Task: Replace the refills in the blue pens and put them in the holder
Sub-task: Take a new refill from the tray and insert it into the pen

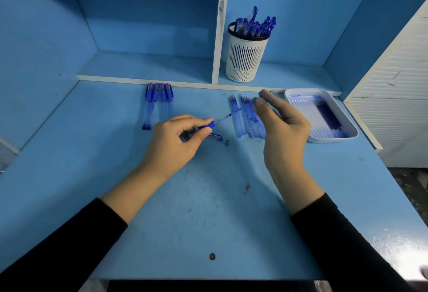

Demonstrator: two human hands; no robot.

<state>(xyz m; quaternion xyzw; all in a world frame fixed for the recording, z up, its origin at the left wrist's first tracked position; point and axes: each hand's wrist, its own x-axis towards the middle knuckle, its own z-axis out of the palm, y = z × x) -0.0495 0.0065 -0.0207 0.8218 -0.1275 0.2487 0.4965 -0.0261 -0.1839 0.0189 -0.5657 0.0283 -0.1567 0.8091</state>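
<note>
My left hand [178, 139] grips a blue pen barrel [209, 125] by its dark blue grip section, just above the desk. Out of the barrel sticks a thin refill [234, 112], slanting up to the right. My right hand [281, 125] pinches the refill's far end between thumb and forefinger. A pen cap [214, 136] and a small metal tip [227, 143] lie on the desk under my left hand. Several capped blue pens [157, 102] lie in a row at the back left. A white slotted holder [246, 59] with several blue pens stands on the low shelf.
Loose used refills [245, 120] lie in a row behind my right hand. A white tray [324, 137] at the right holds several refills, some dark with ink. White shelf dividers rise at the back. A white slatted cabinet [398, 97] borders the desk's right side.
</note>
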